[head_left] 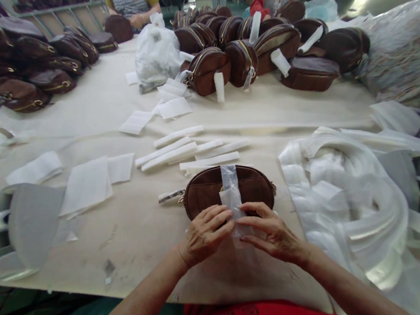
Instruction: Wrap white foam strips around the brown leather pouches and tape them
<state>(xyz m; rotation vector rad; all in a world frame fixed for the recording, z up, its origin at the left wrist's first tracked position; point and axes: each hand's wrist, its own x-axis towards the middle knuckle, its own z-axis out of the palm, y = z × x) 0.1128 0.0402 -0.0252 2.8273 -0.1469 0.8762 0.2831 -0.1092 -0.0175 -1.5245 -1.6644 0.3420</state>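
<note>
A small brown leather bag (207,192) lies on the table right in front of me. Over its middle stands a narrow clear plastic sleeve with a white paper strip inside (231,191). My left hand (205,234) pinches the sleeve's lower part from the left, fingers curled on it. From the right, my right hand (273,234) holds the same sleeve, fingertips meeting the left hand's. A metal zipper pull (171,196) sticks out at the bag's left end.
Several folded white paper strips (178,154) lie behind the bag. White sheets (87,185) sit left, crumpled clear plastic bags (340,196) right. Brown bags are piled at far left (17,64) and far centre (242,54). Two other people stand at the far edge.
</note>
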